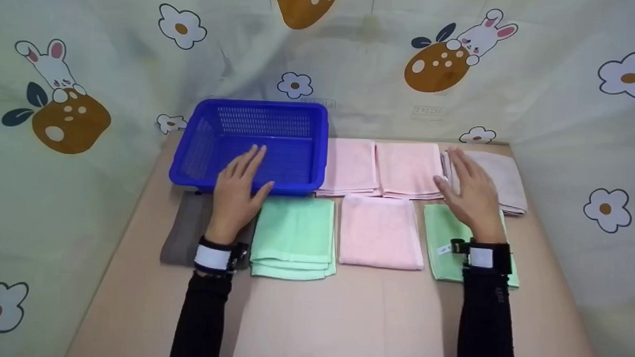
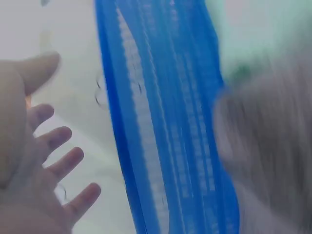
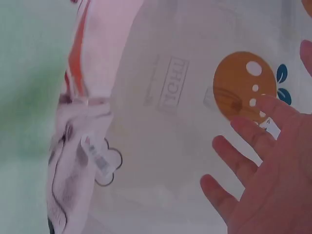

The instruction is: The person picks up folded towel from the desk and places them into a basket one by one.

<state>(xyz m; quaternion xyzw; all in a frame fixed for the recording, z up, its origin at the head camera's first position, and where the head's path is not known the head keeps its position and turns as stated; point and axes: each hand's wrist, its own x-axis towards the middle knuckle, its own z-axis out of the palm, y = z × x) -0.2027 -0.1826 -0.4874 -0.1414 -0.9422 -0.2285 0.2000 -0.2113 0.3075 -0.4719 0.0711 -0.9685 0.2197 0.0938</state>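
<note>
While a left hand [image 1: 237,194] and right hand [image 1: 475,197] spread empty, folded cloths [image 1: 381,232] lie in rows

Fingers extended, thumbs apart, neither holds anything: the left is over the front edge of a blue basket [image 1: 266,123], the right between a green cloth [image 1: 445,230] and a pale cloth [image 1: 507,180]. The cloths lie flat, probably to stay separate and within reach. Only the right wrist view makes out a barcode tag [image 3: 99,158] by the pale cloth.

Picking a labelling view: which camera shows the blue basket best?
Head: the blue basket shows nearly whole, inside included; the left hand covers a little. Left wrist shows only part, cropped; right wrist, none.
</note>
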